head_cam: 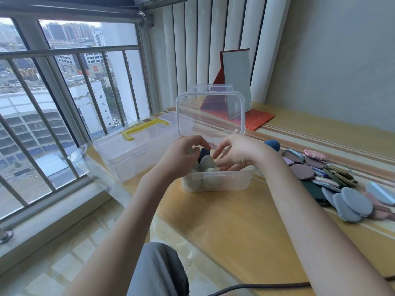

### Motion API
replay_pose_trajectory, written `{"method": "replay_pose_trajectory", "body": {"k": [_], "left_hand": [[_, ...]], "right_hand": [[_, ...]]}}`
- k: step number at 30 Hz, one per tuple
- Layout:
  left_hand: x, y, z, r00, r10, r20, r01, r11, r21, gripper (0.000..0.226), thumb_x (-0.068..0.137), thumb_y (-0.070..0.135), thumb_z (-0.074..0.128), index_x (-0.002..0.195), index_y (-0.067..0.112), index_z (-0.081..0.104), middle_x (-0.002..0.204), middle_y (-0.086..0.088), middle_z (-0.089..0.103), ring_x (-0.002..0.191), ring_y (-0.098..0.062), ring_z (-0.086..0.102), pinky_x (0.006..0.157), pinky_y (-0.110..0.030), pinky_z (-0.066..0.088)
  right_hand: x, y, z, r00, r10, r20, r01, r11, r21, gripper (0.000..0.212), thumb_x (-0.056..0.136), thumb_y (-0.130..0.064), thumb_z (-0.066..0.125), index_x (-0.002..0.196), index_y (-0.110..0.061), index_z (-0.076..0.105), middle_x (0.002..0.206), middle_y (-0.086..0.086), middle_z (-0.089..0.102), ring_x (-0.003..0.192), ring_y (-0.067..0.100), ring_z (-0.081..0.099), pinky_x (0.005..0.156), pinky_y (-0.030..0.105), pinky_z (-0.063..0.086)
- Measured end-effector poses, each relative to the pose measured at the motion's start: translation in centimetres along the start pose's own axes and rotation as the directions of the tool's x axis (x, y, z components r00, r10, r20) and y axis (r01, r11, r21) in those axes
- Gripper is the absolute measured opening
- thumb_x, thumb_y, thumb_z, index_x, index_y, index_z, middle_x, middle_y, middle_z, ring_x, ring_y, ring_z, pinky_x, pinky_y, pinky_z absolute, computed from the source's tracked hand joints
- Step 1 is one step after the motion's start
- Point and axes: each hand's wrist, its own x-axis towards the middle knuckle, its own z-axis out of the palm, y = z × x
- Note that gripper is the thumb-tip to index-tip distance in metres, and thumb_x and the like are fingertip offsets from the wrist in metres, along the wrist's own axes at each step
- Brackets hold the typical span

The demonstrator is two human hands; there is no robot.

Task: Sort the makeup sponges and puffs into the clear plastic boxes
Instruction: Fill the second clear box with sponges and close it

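A small clear box stands in the middle of the table with its lid tipped up behind it. Inside it lie several egg-shaped sponges: grey-green ones and a dark navy one. My left hand arches over the box's left side, its curled fingers round a pale sponge. My right hand reaches in from the right, fingers relaxed and touching the sponges. A blue sponge lies on the table behind my right wrist. Flat puffs in grey, mauve and blue are heaped at the right.
A larger clear box with a yellow handle sits shut to the left, near the window railing. A red folding mirror stands at the back. A dark cable runs along the table's near edge. My knee is below it.
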Motion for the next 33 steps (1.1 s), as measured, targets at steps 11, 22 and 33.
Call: {"method": "replay_pose_trajectory", "body": {"k": [11,22,33], "left_hand": [[-0.1,0.3,-0.4,0.968,0.163,-0.189,-0.123,0.971,0.206,0.042,0.092,-0.004,0.033,0.098,0.023,0.065,0.113,0.003,0.065,0.110,-0.018,0.051,0.098,-0.041,0.041],[-0.1,9.0,4.0,0.935,0.307,-0.176,-0.302,0.952,0.055,0.038,0.080,-0.009,0.038,0.098,0.011,0.065,0.105,-0.003,0.064,0.103,-0.024,0.052,0.089,-0.038,0.043],[0.3,14.3,15.5,0.962,0.249,-0.111,-0.251,0.968,0.003,0.032,0.078,0.004,0.037,0.106,-0.003,0.051,0.112,-0.019,0.052,0.104,-0.035,0.045,0.088,-0.045,0.043]], "right_hand": [[-0.2,-0.2,-0.8,0.991,-0.019,-0.136,0.035,0.993,0.114,0.014,0.088,0.001,0.064,0.099,-0.009,0.068,0.093,0.015,0.071,0.077,0.017,0.073,0.063,0.025,0.060],[-2.0,6.4,-6.7,0.758,0.013,-0.652,0.158,0.966,0.204,0.022,0.088,0.002,0.059,0.083,-0.017,0.067,0.080,0.003,0.070,0.068,0.013,0.065,0.055,0.022,0.043],[-2.6,13.1,-7.7,0.818,0.004,-0.575,0.082,0.989,0.124,0.040,0.086,0.005,0.047,0.115,-0.017,0.065,0.118,0.008,0.065,0.109,0.022,0.060,0.095,0.036,0.048]]}}
